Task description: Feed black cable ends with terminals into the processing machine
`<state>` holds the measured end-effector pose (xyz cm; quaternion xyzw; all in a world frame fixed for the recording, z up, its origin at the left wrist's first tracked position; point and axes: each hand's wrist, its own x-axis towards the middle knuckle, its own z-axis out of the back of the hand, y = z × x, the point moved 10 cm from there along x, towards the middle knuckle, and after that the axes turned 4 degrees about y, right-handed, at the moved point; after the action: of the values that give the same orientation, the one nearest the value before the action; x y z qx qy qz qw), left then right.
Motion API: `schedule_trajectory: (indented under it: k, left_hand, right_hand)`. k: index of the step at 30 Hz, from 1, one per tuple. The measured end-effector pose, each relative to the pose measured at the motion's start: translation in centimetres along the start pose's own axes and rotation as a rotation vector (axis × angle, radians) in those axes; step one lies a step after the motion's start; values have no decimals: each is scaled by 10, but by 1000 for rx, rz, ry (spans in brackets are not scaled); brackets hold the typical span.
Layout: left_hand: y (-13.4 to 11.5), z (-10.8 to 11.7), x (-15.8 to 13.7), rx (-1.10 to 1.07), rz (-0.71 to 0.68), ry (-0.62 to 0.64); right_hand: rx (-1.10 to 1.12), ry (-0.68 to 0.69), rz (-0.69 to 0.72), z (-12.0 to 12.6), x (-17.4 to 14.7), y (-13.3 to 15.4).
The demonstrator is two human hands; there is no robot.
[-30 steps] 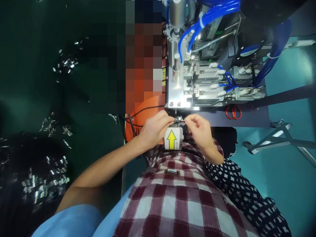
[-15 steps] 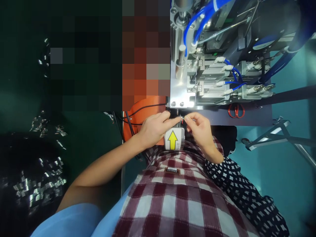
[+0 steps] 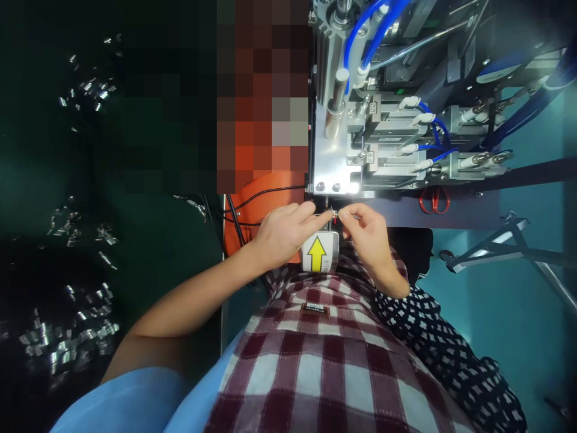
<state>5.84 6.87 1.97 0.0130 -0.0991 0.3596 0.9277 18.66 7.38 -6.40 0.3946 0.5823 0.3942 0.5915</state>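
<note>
My left hand [image 3: 288, 233] reaches in from the left, index finger stretched toward a small part with red and pale bits [image 3: 335, 215]. On the other side, my right hand [image 3: 367, 231] pinches thumb and forefinger together at that same small part, which is too tiny to name. Both sets of fingertips nearly meet just below the metal plate [image 3: 337, 174] of the machine. Under them sits a white label with a yellow arrow [image 3: 317, 252]. The left hand's thumb and curled fingers partly hide what it touches.
Machine cylinders [image 3: 396, 138] with blue air hoses [image 3: 435, 129] rise at upper right. Red-handled scissors [image 3: 434, 200] lie on the dark bench to the right. An orange housing [image 3: 252, 198] with black cables is at left. Shiny metal pieces [image 3: 72, 337] lie farther left.
The view has shifted slightly, so the machine appears a little further right and higher. Both hands stay at the small part, with almost no visible movement.
</note>
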Motion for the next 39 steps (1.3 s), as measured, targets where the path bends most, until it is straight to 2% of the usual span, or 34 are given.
schedule_trajectory:
  k: [17,22,28,32,34,37,39]
  left_hand:
    - [-3,1,0,36,-37,5]
    - [-3,-1,2,49,-50,51]
    - [-4,1,4,52,-64,50]
    - [-5,2,4,73,-75,47]
    - [-5,1,4,80,-84,57]
    - [-5,-1,4,85,-90,77]
    - [-5,-1,4,85,-88,85]
  right_hand:
    - [-89,-15,7,1,0,5]
    - [-117,-11,11,1,0,4]
    - [-236,-27,91,0,-3,9]
    - [-335,-93,169,3,-5,20]
    - [-298,-68,120,4,-3,16]
    - [-158,42,-26,-2,2,2]
    - [-138,65,-51,-2,3,0]
